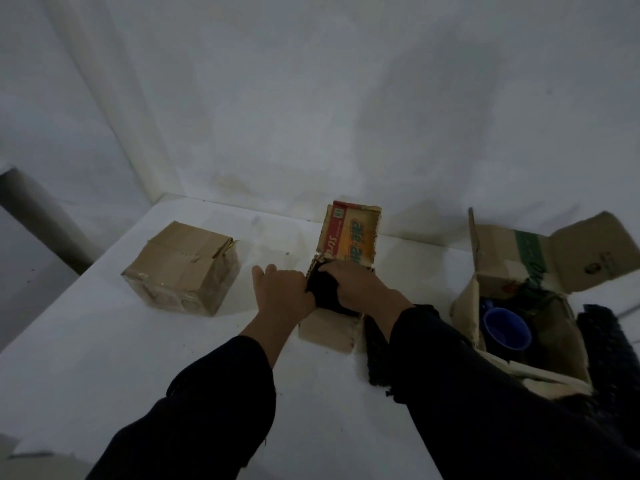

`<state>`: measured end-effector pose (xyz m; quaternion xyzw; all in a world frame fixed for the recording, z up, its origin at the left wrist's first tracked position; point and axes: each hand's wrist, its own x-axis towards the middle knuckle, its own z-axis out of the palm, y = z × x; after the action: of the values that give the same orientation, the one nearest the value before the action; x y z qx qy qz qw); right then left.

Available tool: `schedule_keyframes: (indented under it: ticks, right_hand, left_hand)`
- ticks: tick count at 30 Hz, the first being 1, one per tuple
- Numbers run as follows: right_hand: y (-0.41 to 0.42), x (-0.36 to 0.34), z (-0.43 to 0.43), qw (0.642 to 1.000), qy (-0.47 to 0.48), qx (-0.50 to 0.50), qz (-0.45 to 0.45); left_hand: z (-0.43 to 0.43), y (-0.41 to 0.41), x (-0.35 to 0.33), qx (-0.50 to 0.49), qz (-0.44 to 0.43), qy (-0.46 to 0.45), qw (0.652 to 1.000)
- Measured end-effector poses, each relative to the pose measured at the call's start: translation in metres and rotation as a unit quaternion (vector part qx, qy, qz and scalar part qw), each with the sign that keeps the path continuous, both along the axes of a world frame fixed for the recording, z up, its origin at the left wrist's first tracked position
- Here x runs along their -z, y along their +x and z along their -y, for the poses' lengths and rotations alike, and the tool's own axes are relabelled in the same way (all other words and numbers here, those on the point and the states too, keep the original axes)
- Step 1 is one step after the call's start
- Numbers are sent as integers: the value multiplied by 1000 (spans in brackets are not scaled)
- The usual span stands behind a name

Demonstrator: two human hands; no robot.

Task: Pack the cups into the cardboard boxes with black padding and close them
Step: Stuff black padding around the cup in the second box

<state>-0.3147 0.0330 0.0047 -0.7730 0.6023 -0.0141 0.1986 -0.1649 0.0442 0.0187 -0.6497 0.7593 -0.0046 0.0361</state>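
A small open cardboard box (pixel 329 332) stands in the middle of the table, its printed yellow-and-red flap (pixel 349 233) upright at the back. Black padding (pixel 323 289) fills its opening. My left hand (pixel 282 294) rests on the box's left edge and grips the padding. My right hand (pixel 360 287) presses down on the padding from the right. Whether a cup lies under the padding is hidden. A blue cup (pixel 507 329) sits inside a larger open box (pixel 568 327) at the right. A closed, taped box (pixel 181 268) stands at the left.
More black padding (pixel 375 355) lies on the white table (pixel 104 358) between the two open boxes, and another strip (pixel 604 341) lies at the far right. White walls close the table's back and left sides. The table's left edge drops off near the taped box.
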Motion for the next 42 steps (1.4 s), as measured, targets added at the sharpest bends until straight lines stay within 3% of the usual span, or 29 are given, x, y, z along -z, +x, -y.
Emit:
schedule_keyframes:
  ticks: [12,19,24,28,31,34,36,42]
  right_hand:
    - [-51,-30,-51,982,-129,132,49]
    - [-74,-23,-93,973,-121,185,59]
    - [-83,-6,-121,966,-129,214,65]
    - [-87,11,-134,969,-86,222,66]
    - [-86,33,-144,966,-67,237,83]
    - [-86,55,-153,963,-55,252,83]
    - [-87,69,-159,964,-40,251,77]
    - [-89,102,-173,972,44,231,-23]
  left_hand:
    - [-15,-23,-10,159,-105,-52,980]
    - [-45,-63,-2,249,-130,-56,958]
    - [-63,-87,8,315,-115,-11,942]
    - [-82,-97,25,345,-156,25,925]
    - [-90,-101,46,330,-187,53,924]
    - [-99,-99,73,309,-100,112,939]
    - [-103,-97,86,272,-86,142,948]
    - [-117,-97,109,181,-47,225,956]
